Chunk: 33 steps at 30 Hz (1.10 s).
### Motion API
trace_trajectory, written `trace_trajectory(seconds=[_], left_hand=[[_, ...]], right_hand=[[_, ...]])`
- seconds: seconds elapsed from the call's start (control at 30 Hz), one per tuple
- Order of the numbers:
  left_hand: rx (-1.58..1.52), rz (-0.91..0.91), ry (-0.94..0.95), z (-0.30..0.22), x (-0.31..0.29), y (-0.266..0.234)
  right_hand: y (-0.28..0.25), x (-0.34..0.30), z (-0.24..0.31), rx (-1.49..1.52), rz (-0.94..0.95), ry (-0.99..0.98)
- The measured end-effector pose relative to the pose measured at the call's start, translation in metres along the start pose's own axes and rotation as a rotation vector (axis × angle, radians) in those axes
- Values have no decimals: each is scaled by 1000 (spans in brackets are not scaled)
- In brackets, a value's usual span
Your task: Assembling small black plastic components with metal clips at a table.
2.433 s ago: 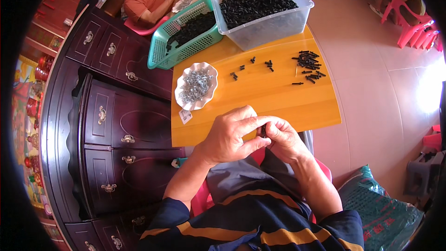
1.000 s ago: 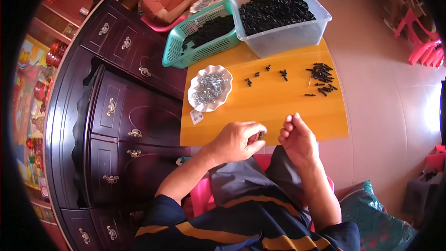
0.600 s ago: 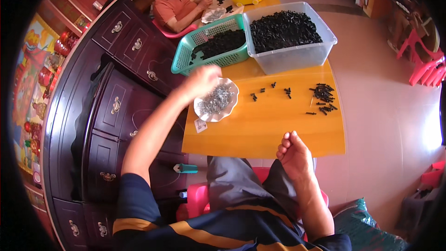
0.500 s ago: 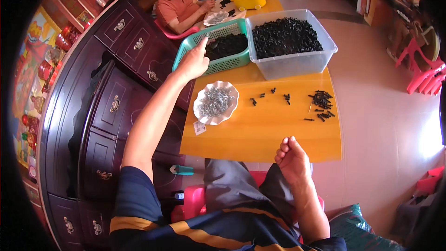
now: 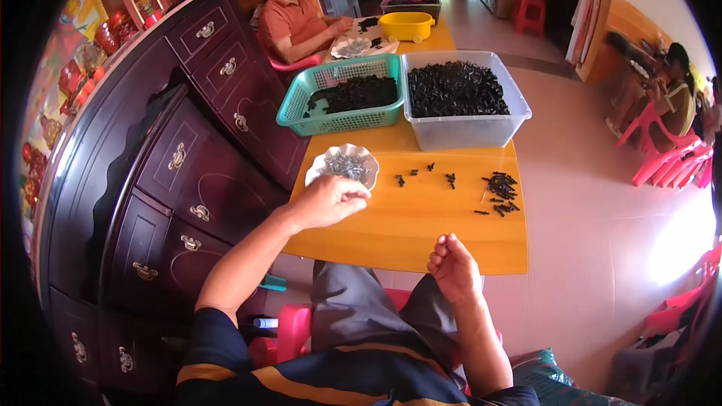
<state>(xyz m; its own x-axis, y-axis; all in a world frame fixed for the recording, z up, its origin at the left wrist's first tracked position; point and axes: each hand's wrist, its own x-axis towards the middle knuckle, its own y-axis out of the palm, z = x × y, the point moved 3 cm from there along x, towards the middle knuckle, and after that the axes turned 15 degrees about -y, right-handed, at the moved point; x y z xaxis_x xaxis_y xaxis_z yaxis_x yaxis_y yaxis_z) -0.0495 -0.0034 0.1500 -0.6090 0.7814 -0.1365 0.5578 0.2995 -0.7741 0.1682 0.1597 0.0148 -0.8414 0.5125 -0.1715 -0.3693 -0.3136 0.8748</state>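
My left hand (image 5: 328,202) is over the front edge of a white scalloped dish (image 5: 311,175) filled with small silvery metal pieces that look like screws. Its fingers are curled together, and whatever they hold is hidden. Near the front edge of the table, my right hand (image 5: 456,269) is closed with thumb and fingertips pressed together; anything in it is too small to make out. A cluster of small black pieces (image 5: 502,185) lies at the table's right side. Several more black pieces (image 5: 450,180) are spread between that cluster and the dish.
A green perforated basket (image 5: 297,110) and a clear plastic bin (image 5: 466,134), both holding black pieces, stand across the wooden table (image 5: 406,244). Beyond them are a yellow tub (image 5: 406,26) and a seated person (image 5: 289,22). A dark drawer cabinet (image 5: 162,195) borders the left side.
My left hand has come back from the green basket to the near side of the dish, its fingers now curled. My right hand stays closed near the table edge. The view has shifted slightly.
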Motion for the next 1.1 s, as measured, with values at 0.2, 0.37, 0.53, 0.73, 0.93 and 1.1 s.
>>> trace_trajectory(seconds=[0.2,0.37,0.53,0.73,0.93,1.1], left_hand=[[-402,-49,383,-120,-96,-84],[-453,-284,814,-171,-182,-117],[-333,-321,845,-167,-238,-109],[-225,-190,1000,-135,-268,-91],[-391,-236,1059,-127,-299,-110],[-398,-292,1112,-124,-308,-107]], right_hand=[[15,-13,-13,-654,338,20],[-3,-21,-53,-1450,1074,-100],[-57,-50,-104,-1875,1419,121],[-60,-116,-99,-2129,1229,360],[-81,-121,-100,-2024,1333,341],[-85,-124,-116,-2071,1369,121]])
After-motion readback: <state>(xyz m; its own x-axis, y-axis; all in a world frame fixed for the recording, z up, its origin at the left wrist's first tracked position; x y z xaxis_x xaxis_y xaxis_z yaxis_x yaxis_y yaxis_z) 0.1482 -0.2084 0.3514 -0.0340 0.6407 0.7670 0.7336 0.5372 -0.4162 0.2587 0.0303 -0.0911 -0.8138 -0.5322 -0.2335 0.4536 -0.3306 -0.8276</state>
